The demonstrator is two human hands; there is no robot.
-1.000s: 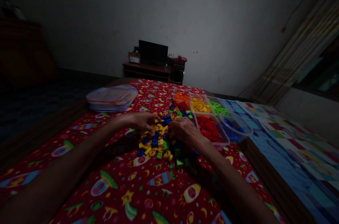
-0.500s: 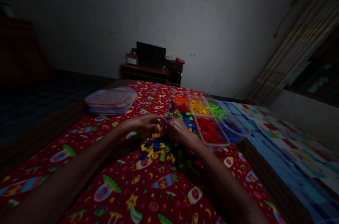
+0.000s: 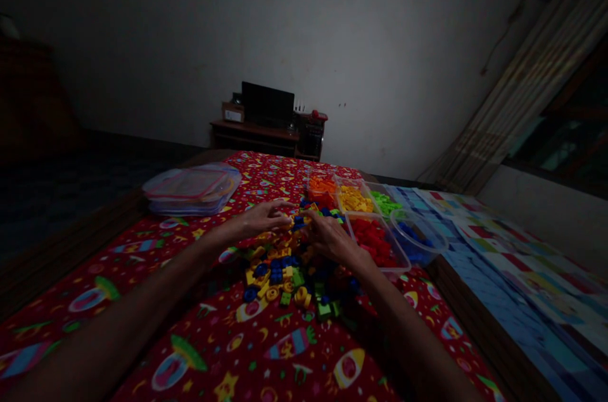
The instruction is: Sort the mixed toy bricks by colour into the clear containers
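Over a heap of mixed toy building blocks (image 3: 275, 272), both of my hands reach in from the sides. My left hand (image 3: 263, 218) is at the heap's far left, fingers stretched to the right and apart. A yellow block shows close by its fingertips; I see no firm hold on it. My right hand (image 3: 329, 236) hovers over the right of the heap, its index finger pointing forward and the others partly bent and apart. Nothing held shows in it, though its underside is hidden. Yellow, blue and green blocks lie loose below the hands.
Right of the heap stand clear tubs of sorted blocks: orange (image 3: 322, 185), yellow (image 3: 355, 199), green (image 3: 386, 202), red (image 3: 373, 240), and a round tub (image 3: 439, 244) with blue ones. Stacked clear lids (image 3: 192, 190) lie left on the red patterned cloth (image 3: 190, 301). A monitor (image 3: 267, 104) stands behind.
My hands have drawn slightly apart, and the right hand's fingers have opened from a closer bunch. More blocks show between and below them. The view has tipped up a little.
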